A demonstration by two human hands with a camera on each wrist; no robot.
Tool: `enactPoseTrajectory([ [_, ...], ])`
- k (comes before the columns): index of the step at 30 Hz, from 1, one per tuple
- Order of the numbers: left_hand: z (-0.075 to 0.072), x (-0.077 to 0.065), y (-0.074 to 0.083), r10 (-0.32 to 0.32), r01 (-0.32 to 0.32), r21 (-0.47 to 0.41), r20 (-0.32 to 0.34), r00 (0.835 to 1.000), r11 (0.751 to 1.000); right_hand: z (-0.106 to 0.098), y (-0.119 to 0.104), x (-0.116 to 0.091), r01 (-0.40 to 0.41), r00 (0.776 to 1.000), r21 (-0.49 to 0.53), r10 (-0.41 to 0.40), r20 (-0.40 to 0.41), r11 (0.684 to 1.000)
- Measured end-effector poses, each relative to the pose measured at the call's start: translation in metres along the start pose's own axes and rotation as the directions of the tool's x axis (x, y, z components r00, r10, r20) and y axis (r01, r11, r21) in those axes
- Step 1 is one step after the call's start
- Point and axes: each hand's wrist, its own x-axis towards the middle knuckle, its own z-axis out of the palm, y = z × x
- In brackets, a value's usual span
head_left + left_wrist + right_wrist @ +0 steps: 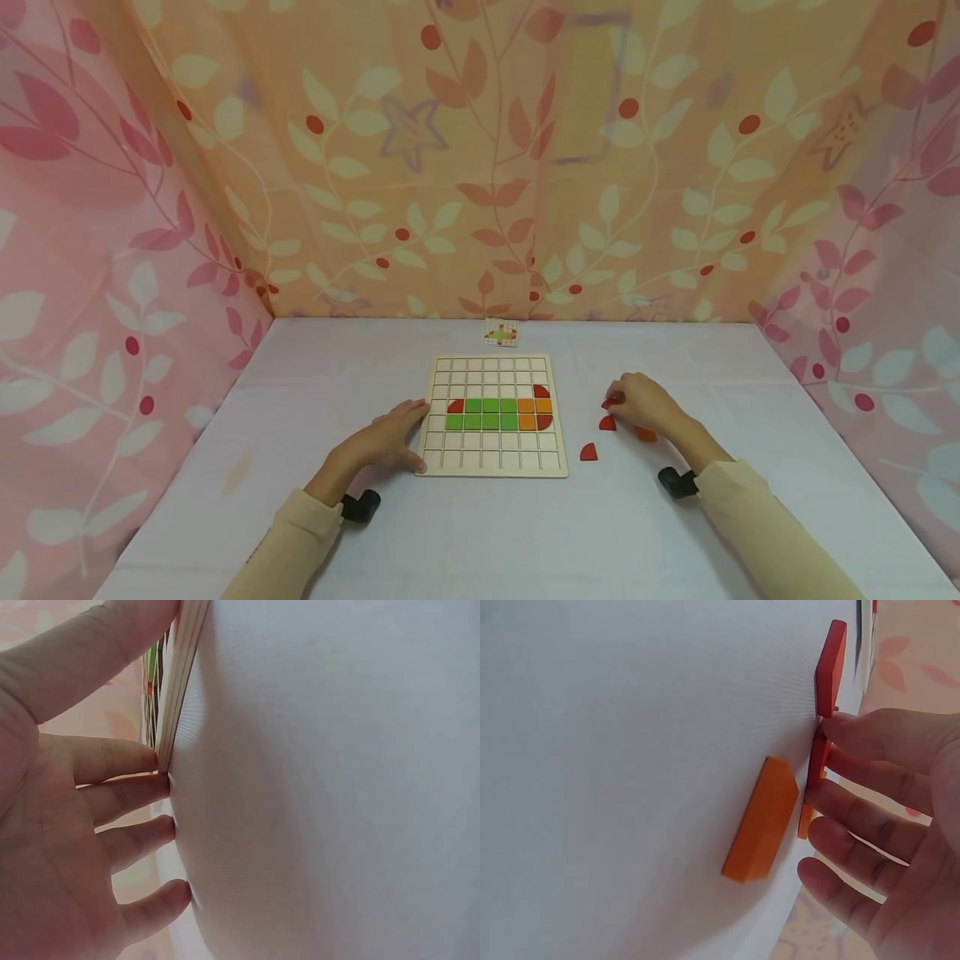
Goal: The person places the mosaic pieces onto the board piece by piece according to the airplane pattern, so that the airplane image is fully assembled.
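Observation:
A square wooden grid board (491,460) lies on the table with green, orange and red pieces in its cells. My left hand (392,435) is spread along its left side, with the thumb at the near corner and the fingertips against the edge (180,690). To the right of the board, my right hand (643,404) pinches a red quarter-circle piece (819,754) with thumb and fingers, low over the table. Beside the thumb lies another red quarter-circle piece (607,423). An orange piece (761,821) sits under the palm side, partly hidden by the hand in the head view.
One more red quarter-circle piece (588,452) lies nearer, right of the board. A small pattern card (501,332) rests behind the board, near the back edge of the white table (360,350). Floral curtains (405,233) enclose the back and both sides.

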Motion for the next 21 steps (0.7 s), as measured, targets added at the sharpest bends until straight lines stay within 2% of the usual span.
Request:
enactPoseTrajectory([
  [10, -0.0006, -0.0006, 0.0008, -0.009, 0.009, 0.015, 0.008, 1.000, 1.000, -0.0012, 0.0014, -0.0032, -0.019, 1.000, 0.015, 0.019, -0.003, 1.000],
  [21, -0.0020, -0.0008, 0.0007, -0.004, 0.004, 0.019, 0.009, 1.000, 1.000, -0.0019, -0.0007, -0.0026, 0.005, 1.000, -0.015, -0.005, 0.002, 1.000],
])
